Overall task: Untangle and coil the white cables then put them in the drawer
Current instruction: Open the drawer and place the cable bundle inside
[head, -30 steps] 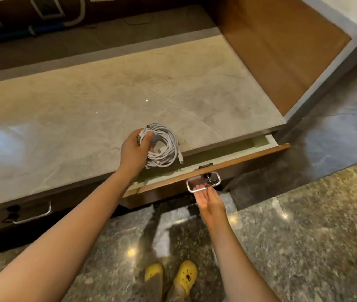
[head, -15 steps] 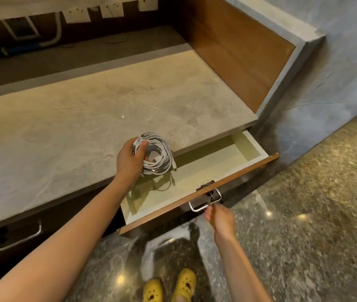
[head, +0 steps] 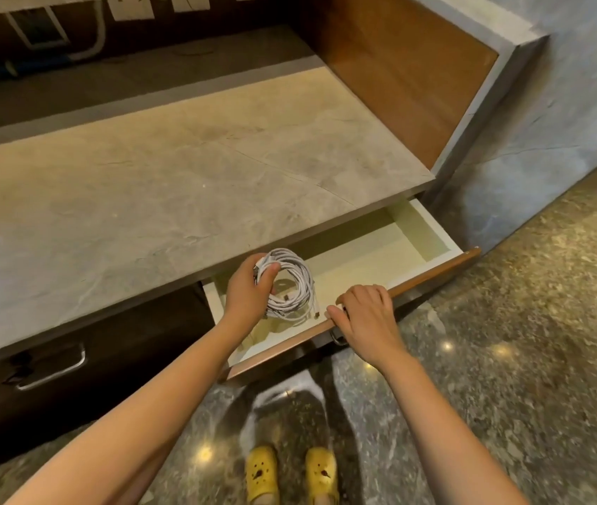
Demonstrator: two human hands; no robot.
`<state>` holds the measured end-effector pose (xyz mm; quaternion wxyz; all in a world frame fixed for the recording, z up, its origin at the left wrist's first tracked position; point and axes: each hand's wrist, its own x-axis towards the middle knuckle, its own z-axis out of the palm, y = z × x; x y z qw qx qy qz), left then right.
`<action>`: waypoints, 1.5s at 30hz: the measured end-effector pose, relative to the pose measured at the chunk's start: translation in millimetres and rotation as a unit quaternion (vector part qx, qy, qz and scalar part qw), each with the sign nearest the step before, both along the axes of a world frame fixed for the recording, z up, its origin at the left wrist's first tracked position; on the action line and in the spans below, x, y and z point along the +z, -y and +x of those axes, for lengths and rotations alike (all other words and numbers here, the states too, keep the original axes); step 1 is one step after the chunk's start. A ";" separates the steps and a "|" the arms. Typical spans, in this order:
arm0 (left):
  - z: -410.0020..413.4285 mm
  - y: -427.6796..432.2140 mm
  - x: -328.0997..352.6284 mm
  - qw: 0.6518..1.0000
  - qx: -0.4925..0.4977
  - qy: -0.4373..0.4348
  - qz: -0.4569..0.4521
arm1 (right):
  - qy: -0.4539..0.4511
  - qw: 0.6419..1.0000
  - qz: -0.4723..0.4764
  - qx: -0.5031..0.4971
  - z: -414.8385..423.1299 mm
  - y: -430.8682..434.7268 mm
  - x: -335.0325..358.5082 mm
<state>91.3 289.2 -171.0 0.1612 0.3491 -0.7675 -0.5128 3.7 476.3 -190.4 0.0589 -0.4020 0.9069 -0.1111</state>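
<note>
Two hands meet at the open drawer (head: pixel 431 227) beneath a stone-topped desk (head: pixel 180 184), seen from the head camera. The left hand (head: pixel 249 289) grips the white cables (head: pixel 295 286), wound into one neat multi-loop coil with plug ends poking out at its lower edge. It holds them over the drawer's left end, apparently clear of its floor. The right hand (head: pixel 369 318) curls over the drawer's wooden front edge. If let go too high, the springy loops could likely unwind or catch the rim. Pushing the front too soon might trap fingers or cable.
</note>
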 end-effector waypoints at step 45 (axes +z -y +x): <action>17.6 -24.0 -22.4 0.833 -0.240 0.249 -0.433 | 0.571 0.675 -0.308 -0.352 19.8 31.8 -20.3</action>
